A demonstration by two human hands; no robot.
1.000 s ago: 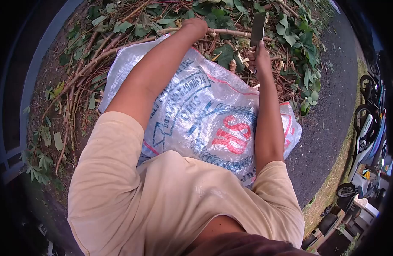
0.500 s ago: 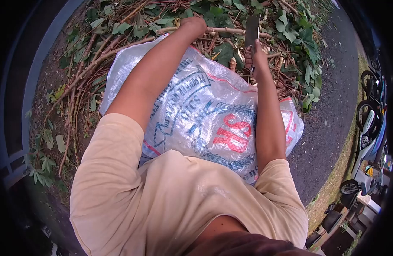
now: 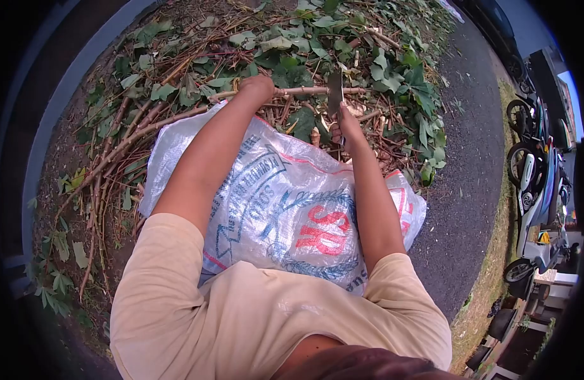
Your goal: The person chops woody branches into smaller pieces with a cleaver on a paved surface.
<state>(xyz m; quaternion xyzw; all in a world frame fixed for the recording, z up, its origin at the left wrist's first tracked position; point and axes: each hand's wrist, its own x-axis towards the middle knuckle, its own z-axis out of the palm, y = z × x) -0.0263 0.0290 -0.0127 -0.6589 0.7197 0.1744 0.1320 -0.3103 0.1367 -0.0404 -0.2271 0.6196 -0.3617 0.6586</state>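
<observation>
My left hand (image 3: pixel 256 88) is closed round a pale woody stem (image 3: pixel 304 91) that lies crosswise in front of me. In my right hand (image 3: pixel 346 126) is the handle of a wide-bladed knife (image 3: pixel 336 92). Its dark blade points away from me and meets or overlaps the stem, to the right of my left hand; whether it touches the stem I cannot tell. A white woven sack (image 3: pixel 273 209) with blue and red print is spread over my lap, under both forearms. Chopped stem pieces (image 3: pixel 315 136) lie just beyond the sack's edge.
Green leaves (image 3: pixel 393 69) and cut branches (image 3: pixel 124 142) cover the ground ahead and to the left. A dark paved strip (image 3: pixel 457 221) runs along the right, with parked motorcycles (image 3: pixel 526 180) beyond it. A blue-grey edge (image 3: pixel 48 120) borders the far left.
The camera view has shifted, so the hands, sack and stem appear lower and further left. The knife blade now stands across the stem rather than above it. Both hands keep their holds.
</observation>
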